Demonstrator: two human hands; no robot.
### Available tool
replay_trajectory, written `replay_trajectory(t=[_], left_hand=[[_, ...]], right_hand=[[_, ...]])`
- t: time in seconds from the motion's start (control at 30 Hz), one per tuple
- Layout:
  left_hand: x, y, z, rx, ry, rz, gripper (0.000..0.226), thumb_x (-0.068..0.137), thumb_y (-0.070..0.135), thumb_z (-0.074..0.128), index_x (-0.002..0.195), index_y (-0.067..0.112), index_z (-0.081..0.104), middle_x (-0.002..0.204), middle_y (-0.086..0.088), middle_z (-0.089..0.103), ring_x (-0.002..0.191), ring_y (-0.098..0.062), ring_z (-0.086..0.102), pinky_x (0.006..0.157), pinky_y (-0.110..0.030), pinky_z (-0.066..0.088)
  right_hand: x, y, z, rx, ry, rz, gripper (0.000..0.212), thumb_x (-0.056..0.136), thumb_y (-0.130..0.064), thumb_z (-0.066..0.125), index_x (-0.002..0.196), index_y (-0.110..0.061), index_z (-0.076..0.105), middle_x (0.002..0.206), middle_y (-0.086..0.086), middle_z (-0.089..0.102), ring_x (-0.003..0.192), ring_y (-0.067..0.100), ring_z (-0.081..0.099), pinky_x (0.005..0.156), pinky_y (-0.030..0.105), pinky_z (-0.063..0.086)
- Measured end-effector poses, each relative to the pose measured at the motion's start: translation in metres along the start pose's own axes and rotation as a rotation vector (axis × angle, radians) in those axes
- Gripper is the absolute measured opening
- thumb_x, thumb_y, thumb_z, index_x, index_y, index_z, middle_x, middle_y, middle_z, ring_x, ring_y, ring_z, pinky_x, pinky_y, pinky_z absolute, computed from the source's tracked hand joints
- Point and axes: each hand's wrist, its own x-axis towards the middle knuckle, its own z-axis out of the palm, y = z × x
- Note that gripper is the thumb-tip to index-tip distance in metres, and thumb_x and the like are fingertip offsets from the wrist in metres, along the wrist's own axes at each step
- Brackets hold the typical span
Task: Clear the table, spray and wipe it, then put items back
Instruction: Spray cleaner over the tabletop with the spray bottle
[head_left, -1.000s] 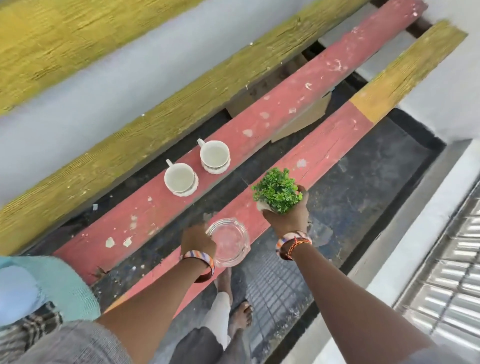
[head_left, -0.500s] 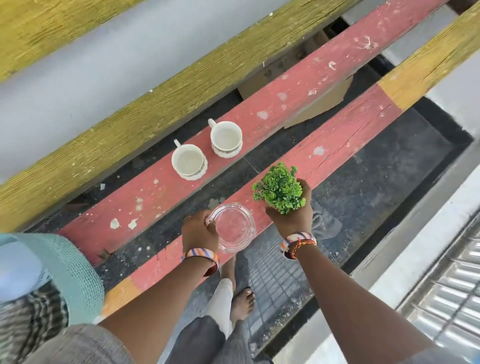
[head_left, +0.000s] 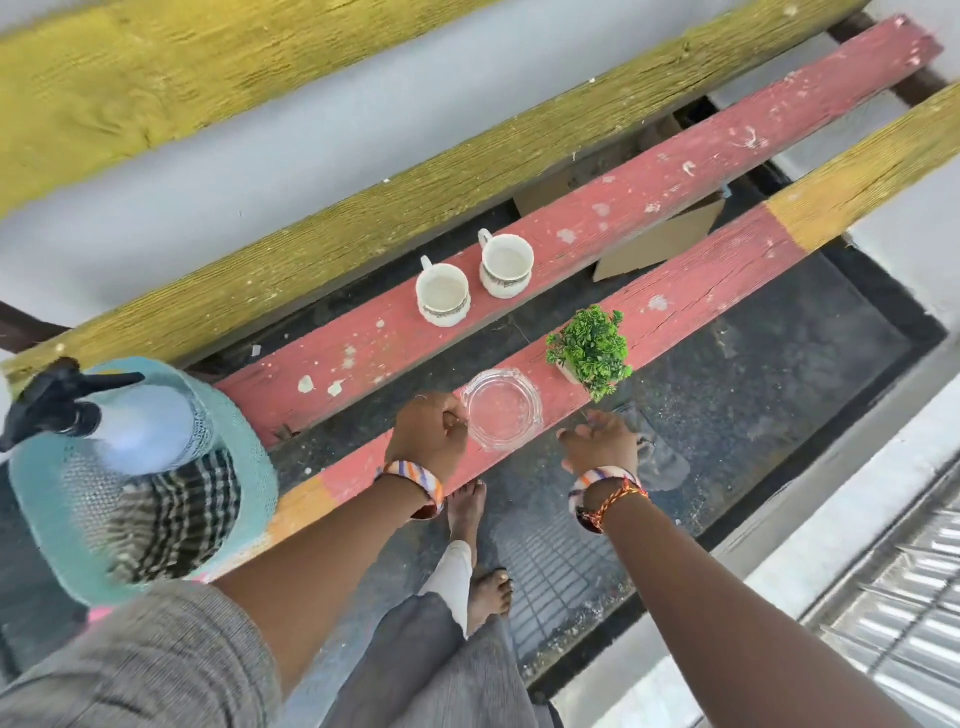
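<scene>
A small green plant in a pale pot (head_left: 591, 351) stands on the near red plank (head_left: 701, 270) of the slatted table. My right hand (head_left: 600, 440) hovers just below it, fingers apart, holding nothing. A clear glass dish (head_left: 503, 414) rests on the same plank. My left hand (head_left: 430, 435) grips its left rim. Two white cups (head_left: 442, 294) (head_left: 506, 265) stand side by side on the far red plank (head_left: 649, 192). A spray bottle with a black trigger (head_left: 78, 415) sits at the left on a teal hat (head_left: 244, 467) and a checked cloth (head_left: 182, 509).
Yellow planks (head_left: 363, 208) lie beyond the red ones, with wide gaps between the slats. A piece of cardboard (head_left: 660, 244) lies under the table. My bare feet (head_left: 483, 545) stand on a dark mat. A metal grate (head_left: 909, 597) is at the lower right.
My right hand set the plant down on the near red plank, let go and drew back. My left hand lowered the glass dish onto the same plank, still holding it.
</scene>
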Motion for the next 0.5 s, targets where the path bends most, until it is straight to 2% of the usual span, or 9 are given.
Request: replay_trajectory(t=[0.07,0.13,0.27,0.33,0.43,0.5], left_hand=[[-0.016,-0.004,-0.015,0.005,-0.020,0.098,0.016,0.082,0.003,0.053,0.087,0.004,0.068,0.090,-0.014,0.069,0.084,-0.025,0.061,0.077,-0.029,0.049],[-0.033,-0.009,-0.033,0.029,0.008,0.163,0.014,0.082,0.005,0.054,0.085,0.006,0.068,0.087,-0.012,0.069,0.080,-0.023,0.060,0.077,-0.032,0.049],[-0.062,-0.029,-0.074,0.045,0.091,0.225,0.016,0.081,0.003,0.054,0.086,0.008,0.069,0.089,-0.008,0.068,0.080,-0.019,0.060,0.072,-0.022,0.043],[-0.074,-0.039,-0.096,0.038,0.154,0.243,0.018,0.081,0.002,0.055,0.092,0.007,0.069,0.093,-0.009,0.067,0.083,-0.020,0.059,0.073,-0.022,0.042],[-0.091,-0.055,-0.137,0.028,0.322,0.271,0.017,0.080,0.004,0.053,0.090,0.004,0.068,0.090,-0.013,0.067,0.084,-0.029,0.063,0.075,-0.035,0.051],[-0.100,-0.066,-0.165,-0.012,0.460,0.274,0.019,0.076,0.007,0.051,0.083,0.001,0.067,0.083,-0.014,0.068,0.078,-0.030,0.064,0.069,-0.037,0.054]], right_hand=[[-0.015,-0.007,0.009,-0.060,-0.090,-0.045,0.036,0.079,-0.011,0.063,0.115,-0.008,0.061,0.111,0.009,0.068,0.099,0.022,0.063,0.095,0.039,0.050],[-0.042,-0.017,0.022,0.000,-0.148,-0.104,0.028,0.079,-0.004,0.061,0.107,-0.007,0.064,0.099,0.013,0.069,0.087,0.023,0.061,0.092,0.045,0.052],[-0.092,-0.037,0.058,-0.037,-0.275,-0.285,0.022,0.078,-0.002,0.061,0.097,-0.011,0.065,0.086,0.009,0.064,0.085,0.026,0.060,0.091,0.050,0.051],[-0.118,-0.047,0.076,-0.074,-0.339,-0.352,0.021,0.081,-0.001,0.059,0.099,-0.009,0.065,0.087,0.009,0.065,0.084,0.025,0.060,0.091,0.049,0.052],[-0.157,-0.060,0.108,-0.127,-0.409,-0.462,0.017,0.079,-0.006,0.063,0.095,-0.012,0.061,0.092,0.017,0.069,0.084,0.029,0.061,0.088,0.049,0.052],[-0.180,-0.068,0.133,-0.170,-0.459,-0.529,0.029,0.077,-0.010,0.067,0.105,-0.011,0.058,0.096,0.014,0.068,0.088,0.029,0.062,0.088,0.042,0.052]])
